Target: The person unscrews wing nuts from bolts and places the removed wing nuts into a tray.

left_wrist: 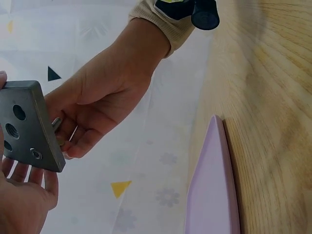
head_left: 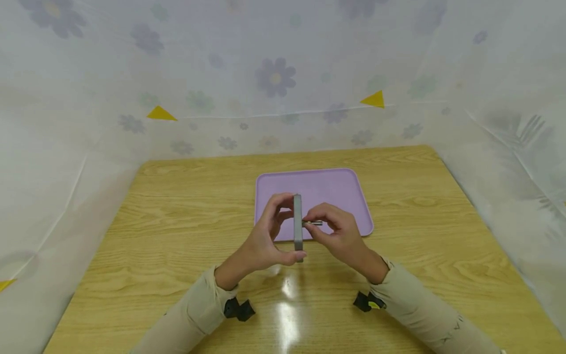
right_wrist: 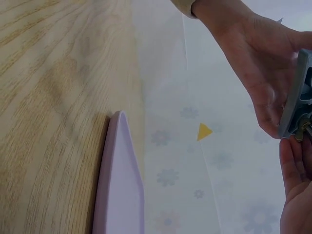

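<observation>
Upright over the tray's near part, a grey metal plate (head_left: 298,223) is seen edge-on in the head view. My left hand (head_left: 260,246) grips it by its upper and lower edges, thumb below. Several round holes, one of them threaded, show on the plate's face (left_wrist: 27,114) in the left wrist view. On the plate's other side, my right hand (head_left: 342,236) pinches a small metal bolt-like rod (head_left: 317,223), its end close against the plate. A brass-coloured part (right_wrist: 302,129) shows there in the right wrist view; whether the rod sits in a hole is hidden.
A shallow purple tray (head_left: 360,196) lies on the wood-grain table (head_left: 185,211) beneath and beyond the hands. A pale flowered curtain (head_left: 212,64) hangs around the table's back and sides, with yellow triangles (head_left: 373,99) on it.
</observation>
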Demonstrator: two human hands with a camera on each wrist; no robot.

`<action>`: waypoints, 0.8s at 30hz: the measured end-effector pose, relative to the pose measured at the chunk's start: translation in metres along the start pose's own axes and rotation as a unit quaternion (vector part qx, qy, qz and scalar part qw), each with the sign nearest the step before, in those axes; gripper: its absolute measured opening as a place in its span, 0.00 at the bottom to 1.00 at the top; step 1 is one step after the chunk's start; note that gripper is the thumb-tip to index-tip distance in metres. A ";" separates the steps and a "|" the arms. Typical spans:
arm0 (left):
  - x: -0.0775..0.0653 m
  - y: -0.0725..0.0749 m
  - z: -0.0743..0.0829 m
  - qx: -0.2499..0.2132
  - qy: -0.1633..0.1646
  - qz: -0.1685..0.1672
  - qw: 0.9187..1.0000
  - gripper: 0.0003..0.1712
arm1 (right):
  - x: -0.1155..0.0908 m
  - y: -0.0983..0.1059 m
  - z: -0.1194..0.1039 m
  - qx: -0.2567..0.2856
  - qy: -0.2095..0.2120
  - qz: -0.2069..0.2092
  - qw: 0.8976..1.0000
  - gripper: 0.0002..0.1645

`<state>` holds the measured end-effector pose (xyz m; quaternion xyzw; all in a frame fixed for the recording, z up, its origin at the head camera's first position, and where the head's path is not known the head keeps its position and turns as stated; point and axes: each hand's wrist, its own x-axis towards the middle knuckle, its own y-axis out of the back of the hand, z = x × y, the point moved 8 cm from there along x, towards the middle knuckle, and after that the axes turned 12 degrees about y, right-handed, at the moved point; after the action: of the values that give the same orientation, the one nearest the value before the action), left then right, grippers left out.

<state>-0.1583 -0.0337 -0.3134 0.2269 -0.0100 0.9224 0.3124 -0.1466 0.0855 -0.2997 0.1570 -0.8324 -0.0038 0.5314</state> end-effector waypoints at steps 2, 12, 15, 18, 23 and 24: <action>0.000 0.000 0.000 0.002 0.001 0.002 1.000 0.52 | -0.001 0.000 0.000 -0.006 0.005 0.003 1.000 0.08; 0.001 -0.001 0.002 0.049 -0.032 0.012 0.998 0.52 | -0.027 0.002 0.028 0.030 -0.104 -0.005 0.994 0.08; 0.001 0.000 0.008 0.053 -0.038 0.014 0.998 0.52 | -0.035 0.004 0.036 0.033 -0.173 -0.001 0.984 0.08; 0.002 -0.002 0.019 0.055 -0.039 0.014 0.998 0.51 | -0.040 0.005 0.042 0.041 -0.236 0.009 0.971 0.09; 0.003 -0.004 0.030 0.065 -0.038 0.015 0.997 0.50 | -0.048 0.004 0.048 0.090 -0.335 0.042 0.937 0.13; 0.002 -0.004 0.030 0.067 -0.037 0.015 0.997 0.51 | -0.049 0.004 0.048 0.108 -0.352 0.050 0.928 0.14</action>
<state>-0.1451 -0.0336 -0.2862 0.2807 0.0366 0.9167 0.2819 -0.1715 0.0942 -0.3633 0.1595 -0.9683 0.0576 0.1833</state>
